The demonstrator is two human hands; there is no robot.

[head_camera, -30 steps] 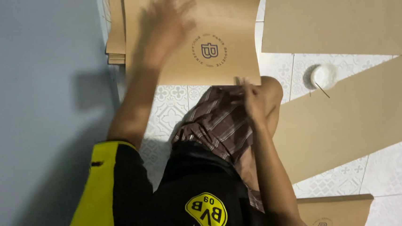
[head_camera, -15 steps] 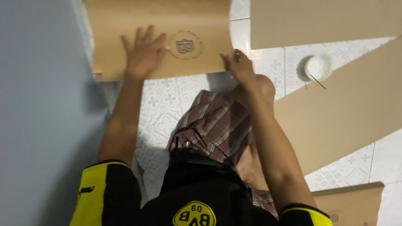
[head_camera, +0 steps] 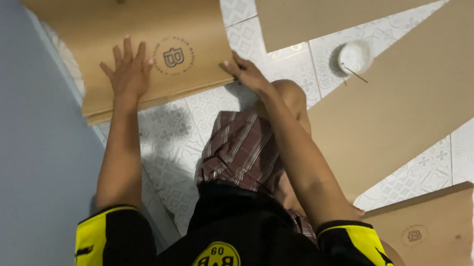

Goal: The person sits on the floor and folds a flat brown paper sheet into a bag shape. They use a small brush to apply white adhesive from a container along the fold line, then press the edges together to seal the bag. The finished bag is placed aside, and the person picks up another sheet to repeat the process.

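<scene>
- Plainly, the stack of brown card sheets (head_camera: 148, 50) is lying flat on the tiled floor (head_camera: 176, 137), close against the grey wall (head_camera: 22, 164), and both hands are resting on its top sheet.
- The left hand (head_camera: 127, 74) is lying palm down with fingers spread, pressing rather than holding; its grip is open.
- The right hand (head_camera: 244, 71) is sitting at the stack's near right corner, fingertips curled at the edge; I cannot tell whether it is pinching a sheet or only touching it.
- Judging by looks, each sheet is seeming light, thin and fairly stiff, yet likely to bend or crease if lifted by one corner; the smooth faces are probably sliding easily over each other, so the edges or two opposite corners are looking like the safest hold.
- A small white bowl (head_camera: 354, 57) with a thin stick is standing on the floor to the right, near the knee.
- Further large card sheets (head_camera: 413, 115) are lying spread across the right side, one overlapping another, and a printed one (head_camera: 422, 231) is lying near the lower right.
- The person's own bent leg in checked cloth (head_camera: 243, 149) is crowding the space just before the stack.
</scene>
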